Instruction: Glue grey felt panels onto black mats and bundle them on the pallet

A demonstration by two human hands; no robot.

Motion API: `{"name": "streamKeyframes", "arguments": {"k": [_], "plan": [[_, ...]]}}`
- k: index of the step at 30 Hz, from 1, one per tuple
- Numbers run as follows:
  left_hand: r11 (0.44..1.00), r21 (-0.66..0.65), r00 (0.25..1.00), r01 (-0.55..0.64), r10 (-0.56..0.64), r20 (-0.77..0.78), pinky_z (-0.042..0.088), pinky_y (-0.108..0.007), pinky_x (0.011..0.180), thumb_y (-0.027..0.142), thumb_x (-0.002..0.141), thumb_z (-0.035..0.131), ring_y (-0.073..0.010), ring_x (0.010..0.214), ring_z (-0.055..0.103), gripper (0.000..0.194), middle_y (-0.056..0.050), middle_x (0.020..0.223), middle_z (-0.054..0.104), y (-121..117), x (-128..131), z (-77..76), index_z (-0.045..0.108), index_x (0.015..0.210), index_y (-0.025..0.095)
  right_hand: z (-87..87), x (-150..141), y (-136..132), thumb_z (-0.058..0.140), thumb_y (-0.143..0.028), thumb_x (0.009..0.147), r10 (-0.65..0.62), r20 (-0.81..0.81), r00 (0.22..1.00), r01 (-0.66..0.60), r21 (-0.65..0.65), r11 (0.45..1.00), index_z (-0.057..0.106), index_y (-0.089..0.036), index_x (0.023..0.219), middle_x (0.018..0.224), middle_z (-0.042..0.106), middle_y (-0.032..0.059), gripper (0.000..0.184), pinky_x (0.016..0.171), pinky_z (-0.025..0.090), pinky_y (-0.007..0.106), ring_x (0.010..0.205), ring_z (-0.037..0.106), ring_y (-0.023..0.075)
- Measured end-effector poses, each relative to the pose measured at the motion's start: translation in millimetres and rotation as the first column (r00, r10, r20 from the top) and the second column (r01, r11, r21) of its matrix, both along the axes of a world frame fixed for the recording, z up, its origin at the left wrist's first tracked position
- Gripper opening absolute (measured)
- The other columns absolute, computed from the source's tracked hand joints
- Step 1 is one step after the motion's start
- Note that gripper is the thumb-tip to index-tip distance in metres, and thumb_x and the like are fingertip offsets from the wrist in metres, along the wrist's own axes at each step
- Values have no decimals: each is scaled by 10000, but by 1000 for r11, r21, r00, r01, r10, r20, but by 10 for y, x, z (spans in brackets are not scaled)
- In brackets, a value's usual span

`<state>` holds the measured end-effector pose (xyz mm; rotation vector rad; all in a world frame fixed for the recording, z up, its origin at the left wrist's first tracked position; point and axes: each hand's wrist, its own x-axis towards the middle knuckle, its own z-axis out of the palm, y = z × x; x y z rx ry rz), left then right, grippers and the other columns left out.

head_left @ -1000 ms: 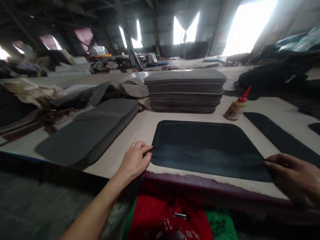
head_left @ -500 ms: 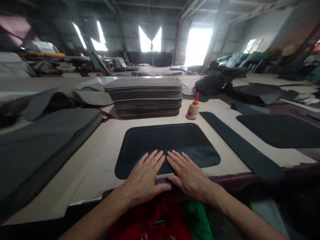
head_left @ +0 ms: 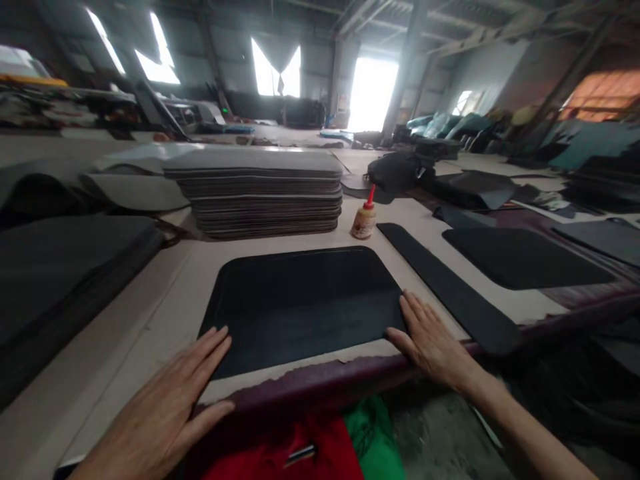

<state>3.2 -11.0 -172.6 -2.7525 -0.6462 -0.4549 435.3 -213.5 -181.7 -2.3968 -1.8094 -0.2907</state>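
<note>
A black panel with rounded corners (head_left: 300, 300), leather-like, lies flat on the pale table covering in front of me. My left hand (head_left: 175, 393) rests at its near left corner, fingers stretched out and the thumb apart. At its right edge, my right hand (head_left: 425, 333) lies with fingers extended over the near right corner. Neither hand grips anything. Behind the panel stands a thick stack of grey-black panels (head_left: 260, 200). A bottle with a red nozzle (head_left: 364, 219), holding something yellowish, stands to the right of the stack.
Right of the panel lies a long dark strip (head_left: 445, 287), and beyond it another dark rounded panel (head_left: 525, 257). Layered dark sheets (head_left: 65, 280) cover the left side. The maroon-edged table front (head_left: 320, 387) runs close to my body. A black bag-like bundle (head_left: 397, 173) sits farther back.
My hands have slid apart from the panel's near middle, the left to the near left corner, the right to the right edge. The view has turned slightly right.
</note>
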Motion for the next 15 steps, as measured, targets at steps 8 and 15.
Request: {"name": "streamKeyframes", "arguments": {"k": [8,15], "plan": [[998,-1,997,-60,60,43,577,-391,970,561,947,487,-253,1280,582,681,-9,1549,436,72,-143,-149,296,1558,329,571,485,770,470,-627,934,-15,-420,907,133,253,958,437,-114,1483,1522,437,185,752,1178,349,490,1404,422,325],[996,-7,996,-88,88,30,552,-411,1021,519,913,543,-251,1351,517,741,-34,1582,381,120,-231,-344,275,1567,293,614,994,2040,766,-511,713,-65,-775,628,458,300,837,312,-62,1513,1505,414,242,1023,1079,420,391,1347,465,327]]}}
